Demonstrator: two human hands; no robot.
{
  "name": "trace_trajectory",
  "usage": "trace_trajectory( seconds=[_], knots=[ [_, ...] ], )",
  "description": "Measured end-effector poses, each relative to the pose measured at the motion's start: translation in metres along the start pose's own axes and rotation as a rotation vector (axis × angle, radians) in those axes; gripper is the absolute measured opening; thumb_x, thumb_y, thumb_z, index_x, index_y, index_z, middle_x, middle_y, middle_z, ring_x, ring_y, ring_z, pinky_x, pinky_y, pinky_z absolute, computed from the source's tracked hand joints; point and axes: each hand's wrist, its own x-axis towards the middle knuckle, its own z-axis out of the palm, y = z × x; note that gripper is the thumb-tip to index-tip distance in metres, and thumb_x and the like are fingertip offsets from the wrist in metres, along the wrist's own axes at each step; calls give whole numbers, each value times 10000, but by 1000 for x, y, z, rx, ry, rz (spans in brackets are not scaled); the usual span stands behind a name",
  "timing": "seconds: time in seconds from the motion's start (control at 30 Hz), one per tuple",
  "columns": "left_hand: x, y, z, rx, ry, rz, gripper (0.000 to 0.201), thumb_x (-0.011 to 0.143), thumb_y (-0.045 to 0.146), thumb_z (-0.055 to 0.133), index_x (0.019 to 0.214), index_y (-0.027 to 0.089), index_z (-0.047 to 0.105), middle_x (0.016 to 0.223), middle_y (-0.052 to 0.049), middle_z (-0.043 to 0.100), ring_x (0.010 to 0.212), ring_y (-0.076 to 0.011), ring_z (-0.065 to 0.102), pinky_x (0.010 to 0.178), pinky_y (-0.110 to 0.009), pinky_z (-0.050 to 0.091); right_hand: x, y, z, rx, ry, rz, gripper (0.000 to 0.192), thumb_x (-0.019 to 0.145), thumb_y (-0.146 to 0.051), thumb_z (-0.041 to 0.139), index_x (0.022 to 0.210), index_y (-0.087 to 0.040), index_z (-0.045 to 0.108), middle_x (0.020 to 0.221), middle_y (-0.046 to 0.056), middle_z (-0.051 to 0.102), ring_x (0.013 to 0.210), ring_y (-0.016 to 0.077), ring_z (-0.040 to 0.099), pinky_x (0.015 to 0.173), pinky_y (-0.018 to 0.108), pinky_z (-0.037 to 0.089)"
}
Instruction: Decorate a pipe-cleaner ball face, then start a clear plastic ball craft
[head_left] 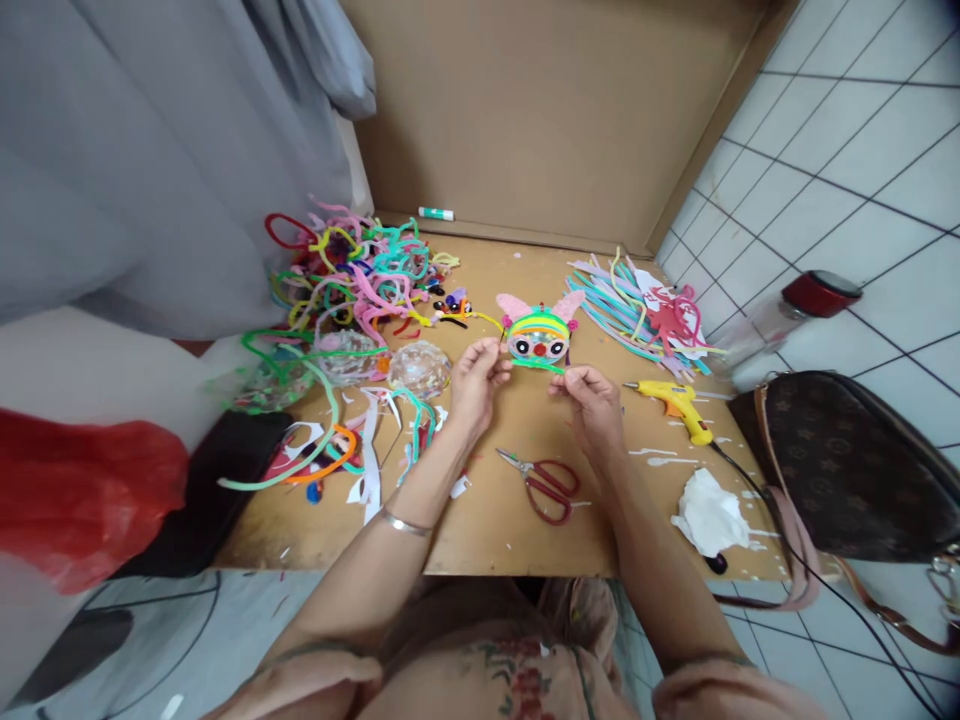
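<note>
Between my hands a short green pipe cleaner [536,365] runs across, just under the face of a small animal-head craft [538,335]. The craft has pink ears, round black-and-white eyes, a red nose and a band of green, yellow and orange strips. My left hand [478,385] is closed in a pinch at the green pipe cleaner's left end. At its right end, my right hand [592,400] pinches it between thumb and finger. Red-handled scissors [551,487] lie on the table below the hands, pointing left.
A heap of colourful pipe cleaners [367,265] fills the back left, with clear plastic domes [418,368] in front. More pipe cleaners [622,310] lie back right. On the right are a yellow glue gun [675,402], crumpled tissue [712,512], a bottle [795,315] and a brown handbag [855,460].
</note>
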Motion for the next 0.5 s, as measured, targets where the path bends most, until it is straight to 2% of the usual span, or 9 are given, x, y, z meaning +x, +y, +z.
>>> trace_trajectory(
  seconds=[0.07, 0.17, 0.3, 0.5],
  knots=[
    [1, 3, -1, 98, 40, 154, 317, 671, 402, 849, 812, 199, 650, 804, 19, 674, 616, -67, 570, 560, -185, 425, 2, 1, -3, -8, -1, -12, 351, 721, -542, 766, 670, -220, 636, 693, 3, 707, 616, 150, 643, 654, 308, 525],
    [-3, 5, 0, 293, -20, 311, 304, 704, 450, 816, 832, 199, 704, 776, 1, 681, 665, -100, 564, 646, -218, 453, 3, 2, -5, -37, -18, -20, 337, 755, -538, 730, 686, -220, 644, 707, 10, 712, 626, 151, 640, 671, 313, 521],
    [-6, 5, 0, 469, -172, 281, 254, 693, 409, 816, 765, 178, 740, 740, -16, 704, 687, -131, 580, 716, -252, 470, 6, 3, -7, -62, -19, -18, 346, 735, -560, 733, 694, -222, 674, 709, 16, 721, 624, 151, 625, 661, 307, 505],
    [2, 3, -7, 576, -243, 262, 136, 701, 312, 763, 763, 191, 760, 634, 10, 669, 601, -131, 544, 639, -244, 445, 12, 0, -17, -223, 27, -131, 293, 774, -512, 711, 746, -222, 746, 650, -6, 670, 684, 163, 600, 693, 308, 494]
  ],
)
